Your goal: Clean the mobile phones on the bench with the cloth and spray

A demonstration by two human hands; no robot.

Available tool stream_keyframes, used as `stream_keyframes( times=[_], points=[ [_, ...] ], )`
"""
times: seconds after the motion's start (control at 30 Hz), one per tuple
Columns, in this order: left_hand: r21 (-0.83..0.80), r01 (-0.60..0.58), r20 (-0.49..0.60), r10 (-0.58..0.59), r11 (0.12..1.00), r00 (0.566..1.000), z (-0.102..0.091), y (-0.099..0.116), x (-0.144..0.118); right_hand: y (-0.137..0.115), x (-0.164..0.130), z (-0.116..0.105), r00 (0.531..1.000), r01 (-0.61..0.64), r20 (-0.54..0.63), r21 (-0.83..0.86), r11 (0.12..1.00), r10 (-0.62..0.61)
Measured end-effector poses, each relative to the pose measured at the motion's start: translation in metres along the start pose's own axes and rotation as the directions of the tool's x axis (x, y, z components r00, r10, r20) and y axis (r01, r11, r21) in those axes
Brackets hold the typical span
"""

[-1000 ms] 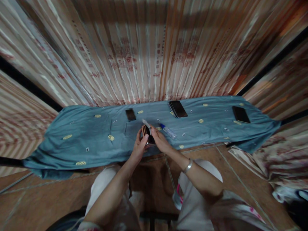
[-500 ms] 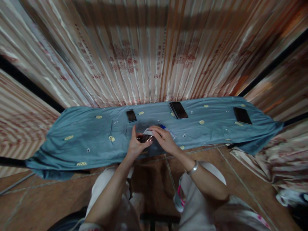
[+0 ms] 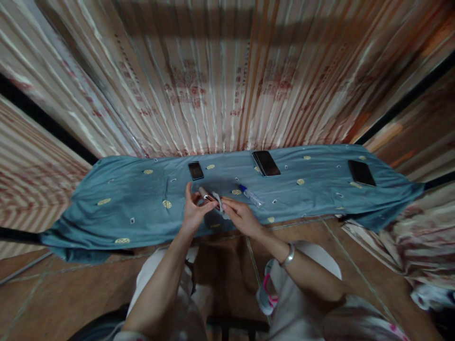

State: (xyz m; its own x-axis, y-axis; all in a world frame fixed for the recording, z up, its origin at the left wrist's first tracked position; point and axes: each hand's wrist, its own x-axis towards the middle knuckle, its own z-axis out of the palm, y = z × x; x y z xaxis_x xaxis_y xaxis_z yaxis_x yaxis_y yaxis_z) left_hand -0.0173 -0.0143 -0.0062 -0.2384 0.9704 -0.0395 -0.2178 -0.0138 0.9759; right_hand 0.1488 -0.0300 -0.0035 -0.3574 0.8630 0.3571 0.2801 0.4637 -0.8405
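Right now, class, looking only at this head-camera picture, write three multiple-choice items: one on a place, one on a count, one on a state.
1. Where does the blue-capped tube lie?
A. On the floor
B. On the blue cloth, to the right of the hands
C. On a phone

2. How many phones lie flat on the cloth, apart from the one being held?
A. One
B. Three
C. Five

3. How is the small phone between the hands?
A. Lying untouched
B. Held up off the cloth, tilted
C. Hidden under the cloth

Answers: 1 B, the tube rests on the cloth beside the right hand. 2 B, three dark phones lie apart. 3 B, the left hand grips it while the right holds a pale strip against it.
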Motion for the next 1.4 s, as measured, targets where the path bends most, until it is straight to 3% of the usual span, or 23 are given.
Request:
stream_keyframes(
  times=[0.17,0.3,0.43,0.57,0.67,0.77,0.9,1.07,1.23,1.4],
  points=[
    [-0.064,-0.013,0.037,0.015,0.998,0.999,0.006,0.000,-0.003,0.005,0.001,0.009,0.993,-0.097,-0.053,0.148,0.984,0.106],
    [-0.032,-0.012,0.093,0.015,0.999,0.996,0.013,-0.003,-0.007,0.007,0.007,0.003,0.983,-0.141,-0.085,0.213,0.967,0.162],
    [0.061,-0.046,0.138,0.037,0.997,0.990,0.014,-0.007,-0.007,-0.005,0.009,-0.004,0.992,-0.064,-0.097,0.111,0.992,0.075],
    [0.185,-0.100,0.153,0.072,0.978,0.986,0.010,-0.005,-0.010,-0.014,0.006,-0.002,0.996,0.090,0.024,-0.120,0.989,-0.088],
    [0.271,-0.147,0.208,0.091,0.951,0.974,0.011,-0.004,-0.019,-0.006,0.009,0.000,0.998,0.064,0.020,-0.148,0.987,-0.062],
    [0.276,-0.135,0.283,0.054,0.952,0.958,0.017,-0.005,-0.029,0.012,0.017,0.000,0.998,-0.029,-0.064,-0.043,0.999,0.026],
    [0.139,-0.020,0.289,-0.021,0.990,0.957,0.020,-0.008,-0.033,0.030,0.029,0.002,0.974,-0.176,-0.098,0.228,0.958,0.202],
    [-0.187,0.249,0.156,-0.222,0.950,0.962,0.013,-0.005,-0.027,0.027,0.034,0.012,0.937,-0.272,-0.063,0.483,0.832,0.343],
    [-0.439,0.298,0.106,-0.280,0.848,0.954,0.005,0.003,-0.018,0.026,0.041,0.027,0.931,-0.249,-0.113,0.499,0.830,0.348],
    [-0.520,0.400,0.087,-0.419,0.755,0.904,-0.003,0.008,-0.013,0.030,0.052,0.035,0.935,-0.245,-0.136,0.425,0.872,0.329]
  ],
)
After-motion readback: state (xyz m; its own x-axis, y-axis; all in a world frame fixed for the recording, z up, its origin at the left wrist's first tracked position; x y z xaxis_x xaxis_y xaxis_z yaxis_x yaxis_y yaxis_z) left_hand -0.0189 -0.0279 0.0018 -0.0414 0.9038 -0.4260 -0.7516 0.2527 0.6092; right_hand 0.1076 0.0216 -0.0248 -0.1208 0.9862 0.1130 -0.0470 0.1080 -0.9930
